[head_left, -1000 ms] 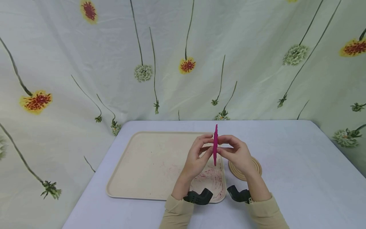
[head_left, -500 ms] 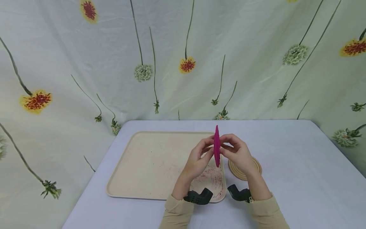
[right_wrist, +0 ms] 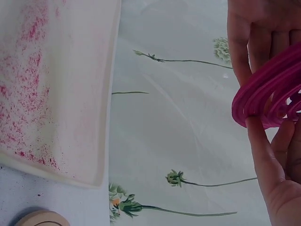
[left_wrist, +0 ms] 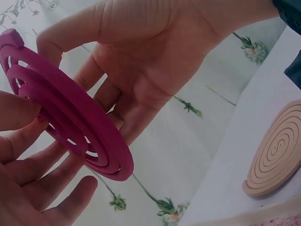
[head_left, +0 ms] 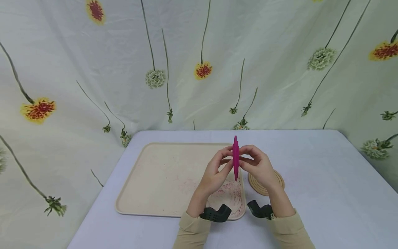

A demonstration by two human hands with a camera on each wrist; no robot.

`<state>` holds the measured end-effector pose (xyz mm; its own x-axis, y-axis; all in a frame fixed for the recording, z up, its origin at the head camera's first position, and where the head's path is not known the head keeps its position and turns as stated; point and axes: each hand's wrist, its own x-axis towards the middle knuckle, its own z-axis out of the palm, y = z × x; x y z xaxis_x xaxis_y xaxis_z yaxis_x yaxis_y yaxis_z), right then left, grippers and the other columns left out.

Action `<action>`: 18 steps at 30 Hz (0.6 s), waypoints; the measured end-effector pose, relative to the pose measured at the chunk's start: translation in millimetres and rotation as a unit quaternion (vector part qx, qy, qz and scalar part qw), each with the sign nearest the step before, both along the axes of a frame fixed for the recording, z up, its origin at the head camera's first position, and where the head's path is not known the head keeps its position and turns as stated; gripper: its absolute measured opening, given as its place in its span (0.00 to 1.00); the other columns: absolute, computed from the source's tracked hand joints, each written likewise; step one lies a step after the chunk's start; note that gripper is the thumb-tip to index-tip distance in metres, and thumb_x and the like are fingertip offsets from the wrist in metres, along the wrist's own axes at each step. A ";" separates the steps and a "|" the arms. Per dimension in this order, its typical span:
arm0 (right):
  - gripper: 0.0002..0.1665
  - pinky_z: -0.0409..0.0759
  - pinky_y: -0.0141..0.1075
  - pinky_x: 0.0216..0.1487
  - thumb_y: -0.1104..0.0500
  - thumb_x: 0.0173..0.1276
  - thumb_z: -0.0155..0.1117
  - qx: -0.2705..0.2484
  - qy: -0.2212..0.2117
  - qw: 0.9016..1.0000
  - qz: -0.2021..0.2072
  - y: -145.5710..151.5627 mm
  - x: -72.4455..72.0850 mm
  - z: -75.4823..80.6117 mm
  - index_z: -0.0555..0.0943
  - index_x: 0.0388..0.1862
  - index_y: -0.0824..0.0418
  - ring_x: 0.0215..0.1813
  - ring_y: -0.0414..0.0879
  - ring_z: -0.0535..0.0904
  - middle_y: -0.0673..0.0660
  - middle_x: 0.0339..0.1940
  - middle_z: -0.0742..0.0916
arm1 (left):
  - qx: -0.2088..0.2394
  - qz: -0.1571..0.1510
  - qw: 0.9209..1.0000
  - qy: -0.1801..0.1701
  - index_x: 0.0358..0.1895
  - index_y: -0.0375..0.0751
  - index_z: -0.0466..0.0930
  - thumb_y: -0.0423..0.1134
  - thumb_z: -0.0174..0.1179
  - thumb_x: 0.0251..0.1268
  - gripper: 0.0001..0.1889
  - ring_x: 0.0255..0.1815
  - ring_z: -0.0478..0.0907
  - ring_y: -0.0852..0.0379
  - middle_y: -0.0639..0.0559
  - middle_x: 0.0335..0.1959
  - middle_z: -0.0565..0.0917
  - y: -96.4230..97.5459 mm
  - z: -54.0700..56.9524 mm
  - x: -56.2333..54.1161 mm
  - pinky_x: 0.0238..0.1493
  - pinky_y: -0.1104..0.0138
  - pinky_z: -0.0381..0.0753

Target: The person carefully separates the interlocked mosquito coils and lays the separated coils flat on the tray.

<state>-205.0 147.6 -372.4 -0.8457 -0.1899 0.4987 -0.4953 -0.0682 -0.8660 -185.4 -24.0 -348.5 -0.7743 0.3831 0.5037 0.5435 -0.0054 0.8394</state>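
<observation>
In the head view a magenta spiral coil stands upright, edge-on, above the right part of the tray. From its left side my left hand pinches it between thumb and fingers. My right hand pinches the opposite side. The left wrist view shows the coil at a slant, made of a flat strand wound in rings with small gaps between them. Layered turns of the coil appear at the right edge of the right wrist view, with fingertips at its rim.
A beige tray lies on the white-covered table, its near right corner marked with reddish-pink smears. Beside it, partly behind my right hand and forearm, is a flat tan spiral disc. A flower-print cloth hangs behind the table.
The magenta coil has turned slightly between my hands and shifted a little right, first tilting, then standing more upright. My left fingers have shifted on it; the tray and tan disc stay put.
</observation>
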 end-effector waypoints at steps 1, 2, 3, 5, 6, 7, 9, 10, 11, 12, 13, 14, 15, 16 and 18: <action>0.18 0.79 0.33 0.49 0.78 0.57 0.57 -0.002 0.000 1.000 0.002 0.0 -0.1 0.0 0.71 0.48 0.76 0.49 0.44 0.76 0.51 0.44 0.80 | -0.001 -0.001 1.000 0.000 0.51 0.23 0.67 0.25 0.49 0.68 0.11 0.66 0.63 0.42 0.33 0.64 0.67 0.0 0.2 0.2 0.60 0.50 0.69; 0.18 0.79 0.33 0.49 0.78 0.57 0.57 -0.003 0.000 1.000 0.003 -0.1 -0.2 -0.1 0.71 0.48 0.76 0.49 0.44 0.76 0.51 0.44 0.80 | -0.001 -0.002 1.000 0.000 0.51 0.24 0.67 0.25 0.49 0.67 0.11 0.66 0.63 0.42 0.34 0.64 0.67 0.1 0.3 0.3 0.60 0.49 0.68; 0.18 0.79 0.33 0.49 0.78 0.57 0.57 -0.003 0.000 1.000 0.003 0.0 -0.2 -0.3 0.71 0.48 0.76 0.49 0.44 0.76 0.51 0.44 0.80 | -0.002 -0.003 1.000 -0.001 0.50 0.24 0.67 0.25 0.49 0.68 0.11 0.67 0.62 0.42 0.34 0.65 0.66 0.2 0.1 0.2 0.61 0.48 0.67; 0.18 0.79 0.33 0.49 0.78 0.58 0.57 -0.005 0.003 1.000 0.006 0.4 -0.5 -0.6 0.71 0.48 0.77 0.50 0.44 0.75 0.50 0.44 0.80 | 0.000 -0.009 1.000 -0.004 0.50 0.24 0.66 0.24 0.49 0.67 0.11 0.68 0.59 0.41 0.33 0.66 0.64 0.9 -1.0 -0.4 0.62 0.46 0.64; 0.17 0.79 0.33 0.50 0.78 0.58 0.57 -0.006 0.006 1.000 0.008 0.5 -0.7 -1.0 0.71 0.48 0.77 0.50 0.44 0.75 0.50 0.45 0.80 | 0.001 -0.011 1.000 -0.005 0.51 0.26 0.66 0.25 0.49 0.68 0.11 0.69 0.58 0.42 0.35 0.67 0.63 1.4 -4.8 -2.7 0.63 0.46 0.63; 0.17 0.79 0.33 0.50 0.78 0.57 0.57 -0.007 0.007 1.000 0.011 0.6 -0.9 -1.2 0.71 0.48 0.77 0.51 0.44 0.75 0.50 0.45 0.80 | 0.002 -0.014 1.000 -0.005 0.51 0.27 0.66 0.25 0.49 0.68 0.11 0.70 0.57 0.43 0.36 0.68 0.62 1.9 -9.2 -5.7 0.64 0.46 0.63; 0.18 0.79 0.33 0.50 0.78 0.57 0.57 -0.006 0.009 1.000 0.015 0.7 -1.3 -1.5 0.71 0.48 0.77 0.51 0.44 0.75 0.49 0.45 0.80 | 0.005 -0.023 1.000 -0.005 0.52 0.29 0.65 0.26 0.49 0.69 0.11 0.71 0.54 0.46 0.39 0.70 0.60 2.4 -18.2 -11.4 0.65 0.45 0.61; 0.18 0.79 0.34 0.50 0.78 0.57 0.57 -0.007 0.009 1.000 0.017 0.8 -1.4 -1.6 0.70 0.48 0.77 0.51 0.44 0.74 0.49 0.45 0.80 | 0.006 -0.026 1.000 -0.006 0.52 0.30 0.65 0.27 0.49 0.69 0.11 0.72 0.53 0.47 0.41 0.71 0.59 2.5 -22.6 -14.1 0.65 0.46 0.61; 0.18 0.79 0.34 0.50 0.78 0.57 0.57 -0.007 0.008 1.000 0.018 0.8 -1.5 -1.5 0.70 0.48 0.77 0.51 0.44 0.74 0.49 0.45 0.80 | 0.005 -0.029 1.000 -0.007 0.52 0.32 0.65 0.28 0.49 0.70 0.11 0.73 0.52 0.50 0.43 0.71 0.58 2.8 -26.9 -16.8 0.65 0.47 0.61; 0.18 0.79 0.33 0.50 0.78 0.57 0.57 -0.007 0.007 1.000 0.018 0.8 -1.3 -1.2 0.70 0.48 0.77 0.51 0.44 0.74 0.49 0.45 0.80 | 0.004 -0.031 1.000 -0.006 0.52 0.33 0.64 0.29 0.49 0.70 0.11 0.73 0.51 0.52 0.45 0.72 0.57 2.8 -30.2 -19.1 0.65 0.47 0.61; 0.18 0.79 0.33 0.49 0.78 0.57 0.57 -0.007 0.005 1.000 0.018 0.9 -0.9 -0.9 0.70 0.48 0.77 0.51 0.44 0.74 0.49 0.45 0.80 | 0.002 -0.032 0.999 -0.008 0.52 0.33 0.64 0.29 0.49 0.70 0.11 0.73 0.50 0.53 0.45 0.72 0.57 2.9 -30.7 -19.6 0.65 0.47 0.61; 0.18 0.79 0.33 0.49 0.78 0.57 0.57 -0.008 0.003 1.000 0.017 1.0 -0.6 -0.6 0.70 0.48 0.78 0.51 0.43 0.74 0.49 0.45 0.80 | 0.001 -0.032 0.999 -0.009 0.52 0.34 0.64 0.30 0.49 0.70 0.11 0.73 0.50 0.53 0.46 0.72 0.56 3.0 -30.6 -19.6 0.65 0.47 0.61; 0.18 0.79 0.33 0.49 0.78 0.57 0.57 -0.010 0.003 1.000 0.019 1.1 -0.3 -0.2 0.69 0.48 0.78 0.51 0.43 0.74 0.49 0.45 0.79 | 0.000 -0.030 0.999 -0.011 0.52 0.34 0.64 0.30 0.49 0.70 0.11 0.73 0.49 0.54 0.47 0.73 0.56 3.1 -30.6 -19.7 0.65 0.48 0.61; 0.19 0.79 0.33 0.49 0.78 0.57 0.57 -0.012 0.003 1.000 0.020 1.2 0.1 0.0 0.69 0.48 0.78 0.51 0.43 0.74 0.50 0.45 0.79 | -0.002 -0.028 1.000 -0.012 0.52 0.34 0.64 0.29 0.49 0.70 0.11 0.74 0.49 0.54 0.47 0.73 0.56 3.3 -30.3 -19.6 0.65 0.48 0.61; 0.20 0.79 0.32 0.49 0.78 0.57 0.57 -0.017 0.005 1.000 0.023 1.2 0.8 0.7 0.68 0.49 0.79 0.51 0.43 0.74 0.51 0.45 0.78 | -0.003 -0.025 1.000 -0.012 0.52 0.33 0.64 0.28 0.49 0.69 0.11 0.73 0.48 0.52 0.46 0.72 0.56 3.8 -29.1 -19.3 0.65 0.48 0.61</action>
